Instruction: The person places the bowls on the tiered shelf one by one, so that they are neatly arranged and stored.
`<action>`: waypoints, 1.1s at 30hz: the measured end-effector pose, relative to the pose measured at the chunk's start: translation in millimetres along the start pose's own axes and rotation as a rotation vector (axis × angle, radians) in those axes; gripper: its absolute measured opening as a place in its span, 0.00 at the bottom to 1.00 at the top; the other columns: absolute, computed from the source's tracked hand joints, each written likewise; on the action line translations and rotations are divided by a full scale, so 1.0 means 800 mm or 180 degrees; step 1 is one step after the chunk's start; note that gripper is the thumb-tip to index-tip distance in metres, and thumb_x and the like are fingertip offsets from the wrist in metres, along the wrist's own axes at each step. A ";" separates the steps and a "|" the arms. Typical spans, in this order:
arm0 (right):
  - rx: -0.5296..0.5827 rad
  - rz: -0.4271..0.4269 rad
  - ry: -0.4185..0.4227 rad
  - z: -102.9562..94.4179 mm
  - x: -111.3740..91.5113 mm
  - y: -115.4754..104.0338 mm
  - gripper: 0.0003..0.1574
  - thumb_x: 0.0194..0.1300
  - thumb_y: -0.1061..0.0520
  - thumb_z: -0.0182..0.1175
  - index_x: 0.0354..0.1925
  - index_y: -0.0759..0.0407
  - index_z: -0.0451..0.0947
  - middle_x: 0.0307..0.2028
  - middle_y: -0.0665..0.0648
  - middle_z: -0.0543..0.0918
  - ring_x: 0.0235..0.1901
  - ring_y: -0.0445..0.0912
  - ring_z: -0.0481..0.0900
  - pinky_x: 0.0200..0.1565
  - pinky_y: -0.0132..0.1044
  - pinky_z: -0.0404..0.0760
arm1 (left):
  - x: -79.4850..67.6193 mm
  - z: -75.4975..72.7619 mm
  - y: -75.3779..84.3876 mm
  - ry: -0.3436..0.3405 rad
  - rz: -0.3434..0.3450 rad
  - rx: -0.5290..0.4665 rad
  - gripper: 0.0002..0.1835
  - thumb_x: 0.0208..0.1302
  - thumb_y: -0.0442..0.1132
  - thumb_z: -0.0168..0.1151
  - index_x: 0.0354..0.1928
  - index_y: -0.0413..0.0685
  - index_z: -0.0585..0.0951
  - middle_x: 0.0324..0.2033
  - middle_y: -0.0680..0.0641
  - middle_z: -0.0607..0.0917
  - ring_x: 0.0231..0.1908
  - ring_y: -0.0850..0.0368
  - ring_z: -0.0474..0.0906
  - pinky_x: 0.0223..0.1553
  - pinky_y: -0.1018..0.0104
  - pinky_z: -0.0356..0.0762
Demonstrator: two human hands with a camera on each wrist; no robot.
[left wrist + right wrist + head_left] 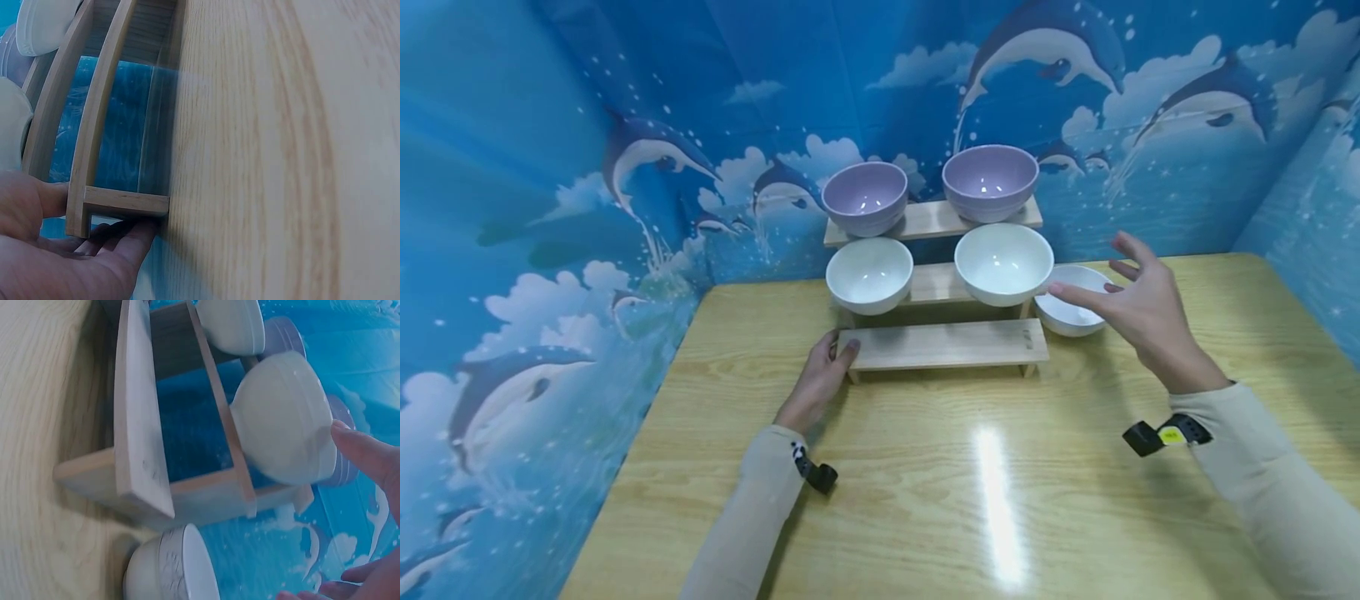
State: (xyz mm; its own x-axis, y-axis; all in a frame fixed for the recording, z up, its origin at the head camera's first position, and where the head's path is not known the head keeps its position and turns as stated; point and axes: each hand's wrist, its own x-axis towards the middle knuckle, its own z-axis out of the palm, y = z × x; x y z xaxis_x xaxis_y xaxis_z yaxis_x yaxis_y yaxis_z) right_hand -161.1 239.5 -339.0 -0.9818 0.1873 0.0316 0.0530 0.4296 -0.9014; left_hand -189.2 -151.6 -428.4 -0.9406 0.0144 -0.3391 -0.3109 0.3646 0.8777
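A three-step wooden rack (943, 343) stands on the table. At the left end of its lowest step, my left hand (816, 383) grips the board, thumb on top and fingers around the side leg (128, 201). On the middle step sit two white bowls, the left one (869, 277) and the right one (1004, 263). My right hand (1150, 312) is raised with thumb and fingers spread, holding nothing. Its thumb tip lies right at the right white bowl's rim in the right wrist view. Below that hand, a patterned white bowl (172, 565) stands beside the rack.
Two purple bowls, one left (865, 200) and one right (990, 183), occupy the top step. Behind the rack hangs a blue dolphin-print backdrop (850, 83), which also covers both sides. The wood-grain table (910, 483) extends in front toward the person.
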 end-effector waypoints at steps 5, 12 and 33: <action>-0.0015 0.0074 0.0024 -0.008 0.000 0.015 0.77 0.56 0.38 0.76 0.82 0.54 0.34 0.80 0.61 0.40 0.75 0.68 0.50 0.65 0.68 0.66 | 0.000 0.000 0.000 0.0009 -0.0026 0.0006 0.39 0.78 0.56 0.50 0.81 0.51 0.49 0.78 0.41 0.57 0.76 0.45 0.54 0.74 0.46 0.56; -0.0048 0.0171 0.0054 -0.013 0.001 0.034 0.78 0.56 0.37 0.75 0.81 0.57 0.33 0.80 0.62 0.38 0.77 0.66 0.45 0.67 0.68 0.62 | 0.000 0.001 0.000 0.0019 0.0012 0.0010 0.39 0.78 0.55 0.49 0.81 0.50 0.49 0.77 0.41 0.57 0.76 0.45 0.54 0.75 0.47 0.55; -0.0365 0.0346 -0.0034 0.003 0.011 0.077 0.80 0.56 0.35 0.74 0.80 0.64 0.33 0.79 0.70 0.39 0.75 0.71 0.47 0.65 0.70 0.65 | -0.001 0.000 0.000 0.0026 -0.0028 0.0066 0.40 0.78 0.57 0.49 0.81 0.50 0.48 0.78 0.41 0.55 0.76 0.45 0.53 0.75 0.47 0.55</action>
State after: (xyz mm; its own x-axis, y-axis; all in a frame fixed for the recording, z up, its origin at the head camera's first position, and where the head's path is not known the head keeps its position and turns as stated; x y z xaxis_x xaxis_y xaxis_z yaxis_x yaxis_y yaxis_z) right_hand -166.8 265.8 -395.5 -0.9710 0.2291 -0.0686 0.1789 0.5056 -0.8440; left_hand -188.5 -151.7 -427.7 -0.9389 0.0035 -0.3441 -0.3164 0.3840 0.8674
